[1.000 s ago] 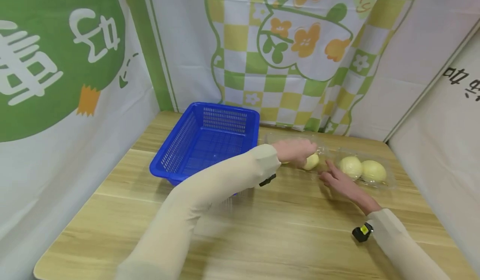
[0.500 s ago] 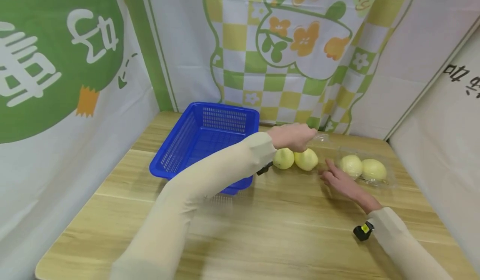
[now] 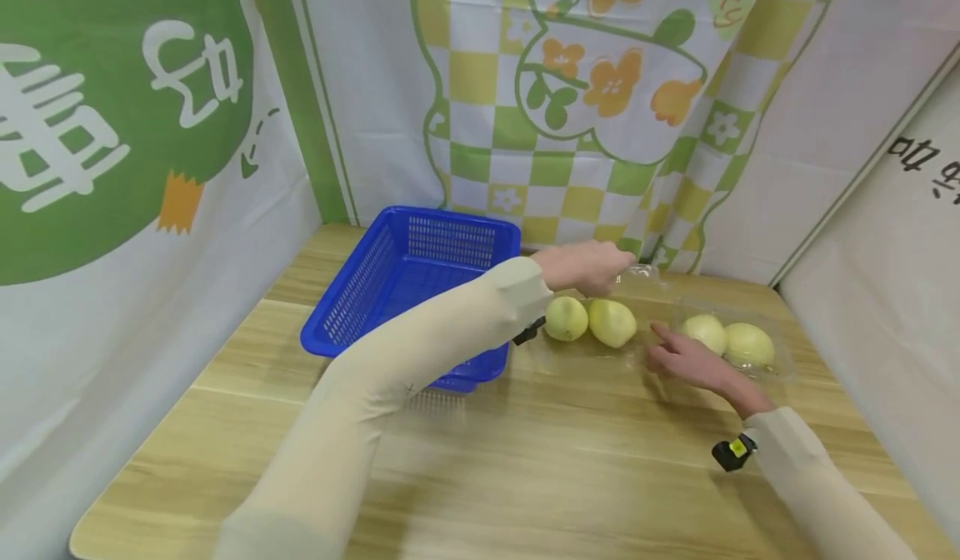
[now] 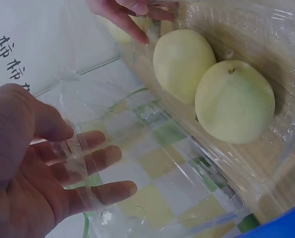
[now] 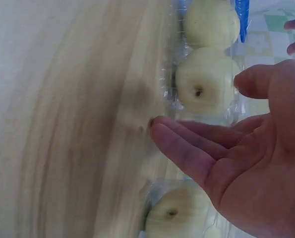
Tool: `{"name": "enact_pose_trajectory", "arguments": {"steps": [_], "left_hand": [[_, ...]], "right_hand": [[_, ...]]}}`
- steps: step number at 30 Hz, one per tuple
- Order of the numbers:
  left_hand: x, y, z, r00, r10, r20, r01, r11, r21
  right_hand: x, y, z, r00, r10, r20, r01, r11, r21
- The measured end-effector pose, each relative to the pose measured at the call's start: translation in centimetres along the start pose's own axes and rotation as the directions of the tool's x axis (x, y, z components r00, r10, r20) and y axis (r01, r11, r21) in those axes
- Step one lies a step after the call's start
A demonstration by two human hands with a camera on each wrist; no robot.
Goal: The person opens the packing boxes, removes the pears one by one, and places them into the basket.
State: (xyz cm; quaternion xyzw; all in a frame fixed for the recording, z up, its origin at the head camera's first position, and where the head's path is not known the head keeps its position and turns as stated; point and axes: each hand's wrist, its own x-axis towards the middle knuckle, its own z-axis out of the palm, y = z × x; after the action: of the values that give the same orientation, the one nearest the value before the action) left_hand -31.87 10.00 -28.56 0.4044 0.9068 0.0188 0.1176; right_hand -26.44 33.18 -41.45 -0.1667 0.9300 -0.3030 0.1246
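My left hand (image 3: 588, 267) is at the back of a clear plastic clamshell box and grips the edge of its raised lid (image 4: 147, 158), thumb on one side and fingers on the other. Two pale yellow-green round fruits (image 3: 566, 319) sit side by side in the box's base (image 4: 292, 136). Just right of that box, my right hand (image 3: 693, 364) hovers low with fingers extended and thumb apart; nothing is in it in the right wrist view. Its index finger points toward the opened box.
A blue plastic basket (image 3: 322, 337) stands to the left, partly behind my left sleeve. A second clear box (image 3: 783, 364) with two similar fruits (image 3: 748, 345) lies right of my right hand. A printed curtain (image 3: 547, 164) hangs at the table's back edge.
My left hand has moved back and slightly up with the lid, uncovering the two fruits to the head view. My right hand has shifted slightly right.
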Motion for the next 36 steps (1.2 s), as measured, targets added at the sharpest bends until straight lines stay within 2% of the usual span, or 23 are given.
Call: {"name": "enact_pose_trajectory", "arguments": {"steps": [3,9,15,22,28,33,36], "left_hand": [[0.0,0.0,-0.1,1.000,-0.016,0.014,0.016,1.000,-0.026],[0.4,-0.3,-0.4,1.000,-0.003,-0.004,0.003,1.000,0.004],[0.9,-0.5,-0.7,0.999,0.030,-0.021,-0.029,0.999,0.040],[1.1,-0.8,-1.3,0.995,0.077,-0.069,-0.075,0.997,0.029],[0.9,-0.5,-1.7,0.993,0.039,-0.112,-0.035,0.999,0.040],[0.6,-0.2,-2.1,0.988,0.000,-0.156,0.003,1.000,0.021],[0.6,-0.2,-2.3,0.984,-0.022,-0.176,0.030,0.999,0.042]], "right_hand": [[0.3,-0.4,-0.1,1.000,0.018,0.011,-0.018,0.999,0.033],[1.1,-1.4,-0.1,0.995,0.077,-0.069,-0.079,0.996,-0.031],[1.3,-1.8,-0.1,0.990,0.091,-0.105,-0.101,0.990,-0.095],[1.1,-2.2,-0.7,0.989,0.118,-0.085,-0.128,0.985,-0.118],[1.0,-2.3,-1.5,0.989,0.148,-0.023,-0.150,0.979,-0.135],[1.0,-2.4,-1.9,0.989,0.146,0.037,-0.140,0.982,-0.129],[0.8,-2.6,-2.0,0.988,0.139,0.062,-0.129,0.982,-0.136]]}}
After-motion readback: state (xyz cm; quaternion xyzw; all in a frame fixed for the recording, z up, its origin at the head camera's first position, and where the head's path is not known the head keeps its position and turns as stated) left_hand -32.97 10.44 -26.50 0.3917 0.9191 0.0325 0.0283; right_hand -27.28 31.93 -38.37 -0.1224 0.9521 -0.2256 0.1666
